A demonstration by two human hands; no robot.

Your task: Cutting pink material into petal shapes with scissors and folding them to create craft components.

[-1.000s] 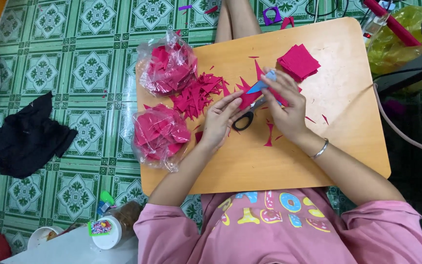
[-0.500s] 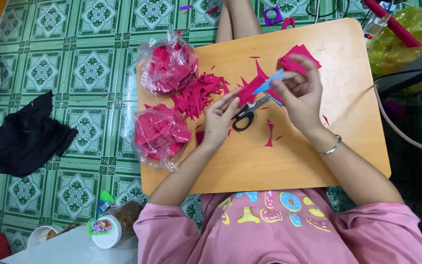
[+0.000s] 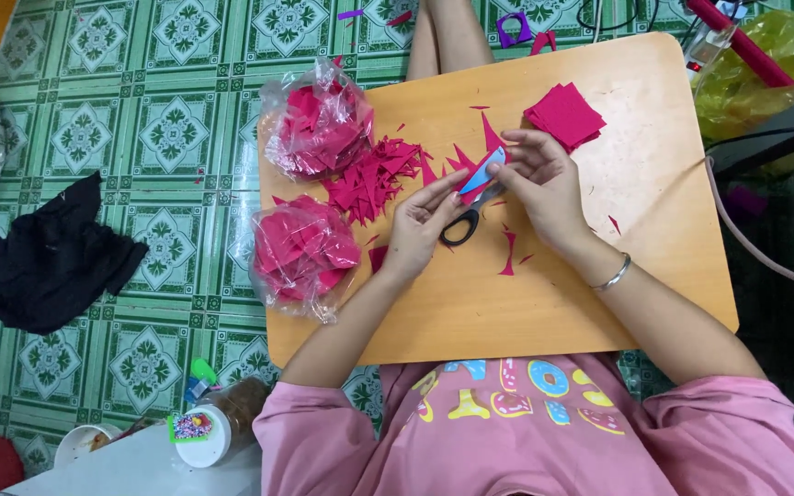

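The right hand point(image 3: 544, 179) has drawn back from the pink stack point(image 3: 564, 115).

Bright, even light covers the wooden table point(image 3: 654, 276); shadows beneath the hands are soft and faint. Focus is sharp throughout, with slight wide-angle bending at the edges.

- Single head view, worn on the person's head, facing almost straight down.
- Near range: wooden table point(image 3: 654, 239) fills centre frame; pink shirt point(image 3: 544, 432) at bottom edge.
- Green tiled floor point(image 3: 158, 138) occupies left side.
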